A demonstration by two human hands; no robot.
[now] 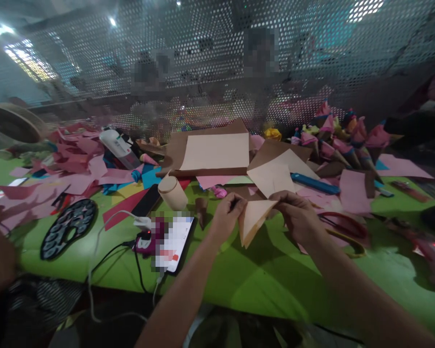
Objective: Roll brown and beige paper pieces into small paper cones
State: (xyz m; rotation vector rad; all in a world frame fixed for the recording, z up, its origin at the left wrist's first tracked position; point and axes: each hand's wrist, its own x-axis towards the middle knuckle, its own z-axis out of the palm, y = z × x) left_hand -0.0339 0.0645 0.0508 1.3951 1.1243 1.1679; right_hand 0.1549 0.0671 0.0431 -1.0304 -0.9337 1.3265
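Note:
A folded piece of tan paper [254, 220], shaped like a pointed cone or triangle with its tip down, is held up between both hands above the green table. My left hand [227, 215] pinches its left upper corner. At the opposite corner my right hand [296, 212] grips it with closed fingers. Just left of my left hand stands a small brown paper cone [201, 211]. A curled roll of tan paper [173, 192] lies beyond it. Behind my hands a tan sheet [275, 171] lies on brown paper.
Left of my forearm lie a phone [177, 244] and cables. Scissors [342, 232] with red and yellow handles lie right. Pink paper scraps [81, 150], a white tape dispenser-like object [118, 147] and paper-wrapped cones [333, 145] stand behind. Another person's arm [0, 241] shows left.

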